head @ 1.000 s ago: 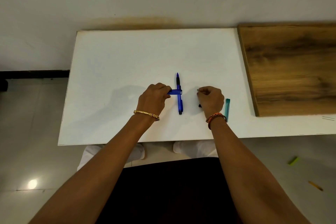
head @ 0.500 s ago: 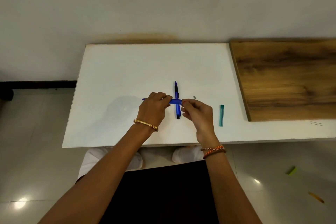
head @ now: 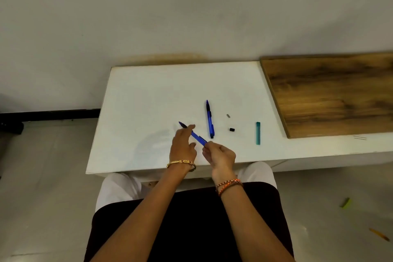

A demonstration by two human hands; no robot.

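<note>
I hold a blue pen (head: 196, 138) slantwise above the white table (head: 148, 95), its dark tip pointing up-left. My left hand (head: 184, 144) pinches its front part between fingers and thumb. My right hand (head: 220, 155) grips its rear end with curled fingers. A second blue pen (head: 209, 119) lies on the table just beyond, tip pointing away from me. To its right lie a small black cap (head: 232, 129), a tiny grey piece (head: 228, 115) and a teal stick (head: 258, 133).
A brown wooden board (head: 331, 93) covers the table's right part. The wall stands right behind the table. On the floor at the right lie a green bit (head: 345, 202) and an orange pencil (head: 379, 234). My lap is below the table's near edge.
The held pen has come off the lying pen, lifted and turned slantwise toward me. My right hand has slid to its rear end. The black cap now lies uncovered on the table.
</note>
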